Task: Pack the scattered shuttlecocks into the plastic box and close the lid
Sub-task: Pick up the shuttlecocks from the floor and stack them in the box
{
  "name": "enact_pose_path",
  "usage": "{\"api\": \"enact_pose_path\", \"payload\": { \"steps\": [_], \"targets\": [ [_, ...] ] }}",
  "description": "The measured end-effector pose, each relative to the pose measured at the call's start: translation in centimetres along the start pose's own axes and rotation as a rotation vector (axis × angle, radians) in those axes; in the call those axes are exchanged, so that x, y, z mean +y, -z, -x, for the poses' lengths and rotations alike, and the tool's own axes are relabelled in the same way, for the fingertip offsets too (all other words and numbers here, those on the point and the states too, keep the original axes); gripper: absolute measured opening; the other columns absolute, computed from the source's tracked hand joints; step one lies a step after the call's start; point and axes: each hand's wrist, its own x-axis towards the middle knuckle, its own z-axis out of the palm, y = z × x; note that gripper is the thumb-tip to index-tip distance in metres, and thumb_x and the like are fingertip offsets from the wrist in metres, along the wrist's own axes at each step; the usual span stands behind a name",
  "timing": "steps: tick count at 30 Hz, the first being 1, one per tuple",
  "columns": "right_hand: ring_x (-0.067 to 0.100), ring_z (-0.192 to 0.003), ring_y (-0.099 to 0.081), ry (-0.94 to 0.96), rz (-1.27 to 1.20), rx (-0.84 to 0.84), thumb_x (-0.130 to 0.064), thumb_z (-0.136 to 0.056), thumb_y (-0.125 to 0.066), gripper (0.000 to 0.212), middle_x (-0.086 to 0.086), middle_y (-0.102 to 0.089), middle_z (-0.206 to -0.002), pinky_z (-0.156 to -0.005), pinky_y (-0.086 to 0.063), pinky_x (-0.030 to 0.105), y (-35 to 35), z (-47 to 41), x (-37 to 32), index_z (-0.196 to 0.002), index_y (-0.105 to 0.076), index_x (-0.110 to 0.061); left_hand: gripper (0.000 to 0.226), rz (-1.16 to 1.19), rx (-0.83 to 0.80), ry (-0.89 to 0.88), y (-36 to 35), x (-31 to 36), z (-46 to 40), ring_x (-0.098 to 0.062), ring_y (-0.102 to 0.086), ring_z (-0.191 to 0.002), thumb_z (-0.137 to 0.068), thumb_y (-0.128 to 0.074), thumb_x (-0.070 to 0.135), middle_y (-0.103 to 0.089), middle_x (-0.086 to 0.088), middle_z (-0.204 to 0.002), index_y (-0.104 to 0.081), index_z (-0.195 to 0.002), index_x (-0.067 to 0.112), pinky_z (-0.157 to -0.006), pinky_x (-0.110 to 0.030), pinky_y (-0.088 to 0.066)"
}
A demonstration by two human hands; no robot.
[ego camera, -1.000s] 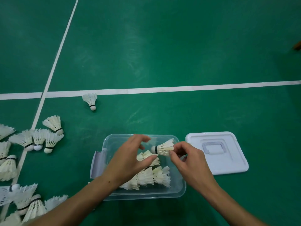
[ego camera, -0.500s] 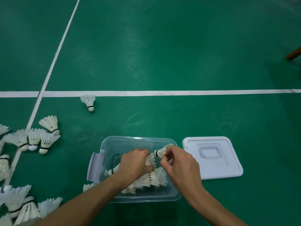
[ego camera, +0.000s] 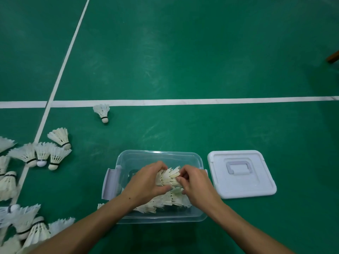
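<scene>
Both of your hands, left hand [ego camera: 146,182] and right hand [ego camera: 194,182], pinched one shuttlecock [ego camera: 169,177] over the plastic box [ego camera: 161,156], mid-packing. Many shuttlecocks [ego camera: 42,154] lay on the floor; the lid [ego camera: 240,173] sat beside, so collecting likely comes next.

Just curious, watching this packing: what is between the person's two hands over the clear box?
In the head view, a shuttlecock sits between the left hand and right hand, both gripping it above the plastic box.

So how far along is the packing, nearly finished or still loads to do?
Partly done. Some shuttlecocks already lie in the plastic box. The left hand and right hand hold a nested stack over it. Many loose shuttlecocks remain on the floor, and the lid lies beside the box.
</scene>
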Motion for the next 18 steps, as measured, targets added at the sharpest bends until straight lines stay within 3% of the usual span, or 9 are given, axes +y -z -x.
{"api": "enact_pose_path", "payload": {
  "steps": [4, 7, 12, 15, 18],
  "targets": [
    [0.015, -0.078, -0.07, -0.034, -0.002, 0.003, -0.018, -0.099, -0.068, 0.006, -0.004, -0.073, -0.084, -0.078, -0.062, 0.043, -0.2, -0.7, 0.0, -0.094, -0.072, -0.019, 0.061, -0.037, 0.0, 0.004, -0.1, -0.2, -0.6, -0.002, -0.062, -0.108, -0.077, -0.071, 0.069, -0.066, 0.023, -0.119, -0.058, -0.132, 0.044, -0.092, -0.04, -0.056],
    [0.018, -0.087, -0.069, -0.036, 0.101, -0.008, -0.014, -0.099, -0.066, 0.011, 0.001, -0.076, -0.095, -0.081, -0.059, 0.038, 0.2, -0.8, -0.5, -0.105, -0.076, -0.015, 0.057, -0.129, 0.04, 0.025, -0.3, 0.2, -1.1, -0.005, -0.062, -0.113, -0.084, -0.071, 0.065, -0.066, 0.022, -0.124, -0.059, -0.135, 0.044, -0.093, -0.039, -0.055],
    [0.031, -0.094, -0.065, 0.003, 0.243, 0.016, -0.013, -0.1, -0.058, 0.008, 0.007, -0.071, -0.101, -0.081, -0.056, 0.045, 1.7, 0.3, -0.8, -0.106, -0.062, -0.017, 0.057, -0.209, -0.018, 0.056, -1.6, 0.7, -1.9, -0.011, -0.062, -0.116, -0.088, -0.065, 0.064, -0.066, 0.016, -0.129, -0.057, -0.14, 0.044, -0.092, -0.038, -0.054],
    [0.021, -0.111, -0.069, 0.041, 0.147, 0.078, -0.014, -0.101, -0.06, 0.033, 0.0, -0.073, -0.122, -0.095, -0.056, 0.039, 2.6, 0.5, -0.8, -0.133, -0.065, -0.017, 0.058, -0.209, -0.072, 0.065, -2.7, 0.6, -2.4, -0.018, -0.062, -0.118, -0.089, -0.068, 0.061, -0.064, 0.006, -0.13, -0.056, -0.143, 0.041, -0.093, -0.04, -0.055],
    [0.013, -0.11, -0.067, 0.081, 0.15, 0.09, -0.019, -0.099, -0.067, 0.036, -0.006, -0.072, -0.123, -0.095, -0.055, 0.031, 3.0, 0.5, -0.6, -0.134, -0.064, -0.021, 0.063, -0.246, -0.087, 0.067, -3.6, 0.3, -2.8, -0.022, -0.058, -0.123, -0.091, -0.069, 0.059, -0.059, 0.0, -0.135, -0.053, -0.147, 0.038, -0.099, -0.042, -0.053]
  ]
}}
